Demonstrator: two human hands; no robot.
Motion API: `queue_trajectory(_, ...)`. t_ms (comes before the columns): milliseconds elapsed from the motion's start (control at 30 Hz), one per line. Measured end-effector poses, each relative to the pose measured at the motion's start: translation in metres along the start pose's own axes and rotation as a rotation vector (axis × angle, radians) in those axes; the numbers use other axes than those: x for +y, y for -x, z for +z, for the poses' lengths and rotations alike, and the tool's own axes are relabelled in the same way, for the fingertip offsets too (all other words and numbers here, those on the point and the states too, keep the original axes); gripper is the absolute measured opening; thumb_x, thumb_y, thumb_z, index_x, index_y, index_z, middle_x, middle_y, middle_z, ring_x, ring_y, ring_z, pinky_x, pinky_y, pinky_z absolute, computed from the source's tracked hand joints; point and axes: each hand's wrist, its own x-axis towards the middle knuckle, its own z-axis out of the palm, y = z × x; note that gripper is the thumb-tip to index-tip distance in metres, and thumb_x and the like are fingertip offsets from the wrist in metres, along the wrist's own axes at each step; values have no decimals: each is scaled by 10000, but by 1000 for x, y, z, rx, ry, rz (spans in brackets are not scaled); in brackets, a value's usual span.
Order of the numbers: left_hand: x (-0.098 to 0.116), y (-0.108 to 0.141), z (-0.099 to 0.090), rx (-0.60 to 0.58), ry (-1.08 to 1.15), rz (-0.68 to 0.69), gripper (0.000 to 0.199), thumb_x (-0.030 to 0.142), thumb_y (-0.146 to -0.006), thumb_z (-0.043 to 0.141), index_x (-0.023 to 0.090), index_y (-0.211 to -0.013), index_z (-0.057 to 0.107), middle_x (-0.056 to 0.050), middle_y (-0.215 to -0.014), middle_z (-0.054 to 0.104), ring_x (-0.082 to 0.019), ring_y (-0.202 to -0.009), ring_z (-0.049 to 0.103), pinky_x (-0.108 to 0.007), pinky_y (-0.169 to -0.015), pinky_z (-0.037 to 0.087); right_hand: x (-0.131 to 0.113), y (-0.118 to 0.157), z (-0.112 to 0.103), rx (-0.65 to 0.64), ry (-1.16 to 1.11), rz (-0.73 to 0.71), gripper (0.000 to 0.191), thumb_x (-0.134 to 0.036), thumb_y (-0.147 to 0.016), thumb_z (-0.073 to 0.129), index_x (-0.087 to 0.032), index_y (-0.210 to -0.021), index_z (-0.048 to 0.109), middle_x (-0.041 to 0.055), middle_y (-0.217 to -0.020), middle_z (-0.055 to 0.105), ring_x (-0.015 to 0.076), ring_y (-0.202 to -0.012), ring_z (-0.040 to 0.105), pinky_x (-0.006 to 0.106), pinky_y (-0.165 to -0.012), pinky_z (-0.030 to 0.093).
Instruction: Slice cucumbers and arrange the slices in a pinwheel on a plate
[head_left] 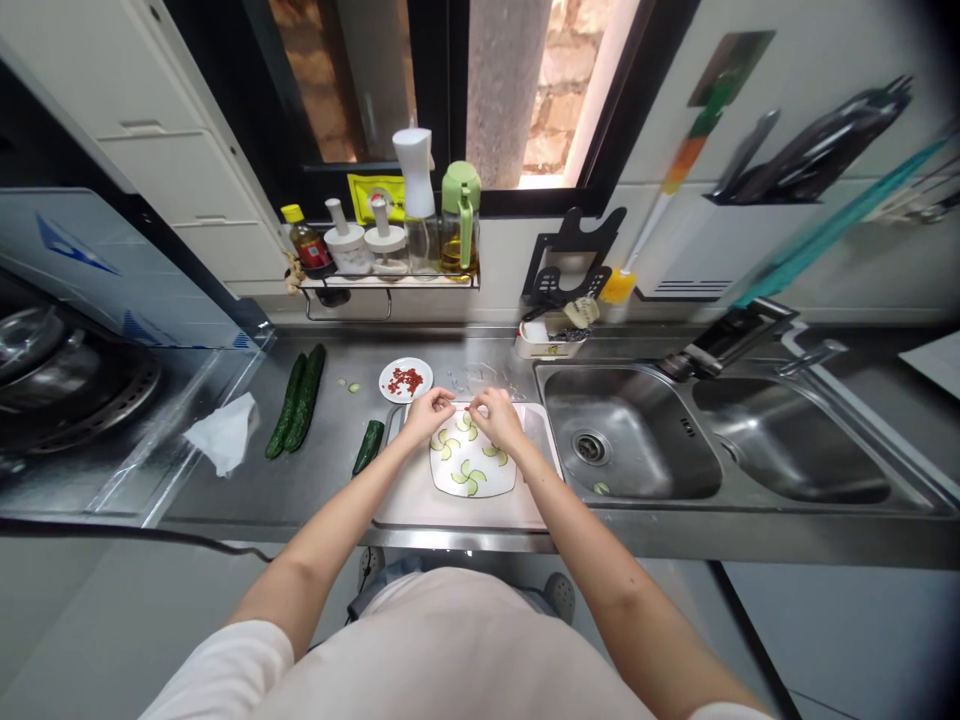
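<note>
My left hand (pixel 429 414) is over the back left of a white plate (pixel 480 485), its fingertips pinched together; what they hold, if anything, is too small to make out. Across from it my right hand (pixel 498 416) also pinches, with a tiny red piece (pixel 466 408) showing at its fingertips. Thin cucumber slices (pixel 469 478) lie on the plate in several pinwheel shapes. Under the plate is a pale cutting board (pixel 409 508). Beyond my left hand, a small white dish (pixel 385 383) holds chopped red bits (pixel 406 380).
Left of the board lie a cut cucumber piece (pixel 368 446) and two whole cucumbers (pixel 304 395). A crumpled white cloth (pixel 225 434) is farther left. The double sink (pixel 634 430) adjoins the board's right side. A condiment rack (pixel 390 283) hangs beneath the window.
</note>
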Motion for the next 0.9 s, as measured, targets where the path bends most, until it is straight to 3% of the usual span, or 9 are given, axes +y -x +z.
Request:
queue_trajectory(200, -2, 7, 14, -18, -293, -54, 161, 230, -733, 621, 206, -883, 672, -4, -748, 666, -141, -666, 582, -238, -641, 411, 28, 10, 19, -58, 131, 12, 126, -222, -847, 566, -205, -761, 657, 63, -857, 586, 224, -903, 440, 315, -781, 342)
queue_trajectory(367, 0, 8, 27, -49, -460, -121, 118, 264, -768, 612, 228, -860, 676, -23, -790, 698, -165, -711, 608, -249, -645, 397, 33, 13, 32, -94, 200, 43, 160, -247, -869, 541, -204, -791, 674, 77, -882, 589, 226, -907, 422, 315, -758, 332)
queue_trajectory(600, 7, 3, 36, -81, -579, -182, 121, 294, -794, 603, 245, -881, 673, -11, -842, 709, -163, -816, 620, -242, -721, 405, 34, 10, 37, -185, 276, 52, 200, -274, -903, 501, -206, -860, 684, 88, -967, 591, 232, -963, 418, 321, -791, 325)
queue_trajectory(900, 5, 0, 46, -108, -636, -175, 124, 296, -805, 596, 239, -884, 674, -21, -844, 702, -176, -844, 617, -262, -762, 394, 36, 10, 39, -196, 319, 31, 207, -272, -905, 497, -197, -871, 687, 98, -962, 592, 242, -973, 416, 335, -801, 322)
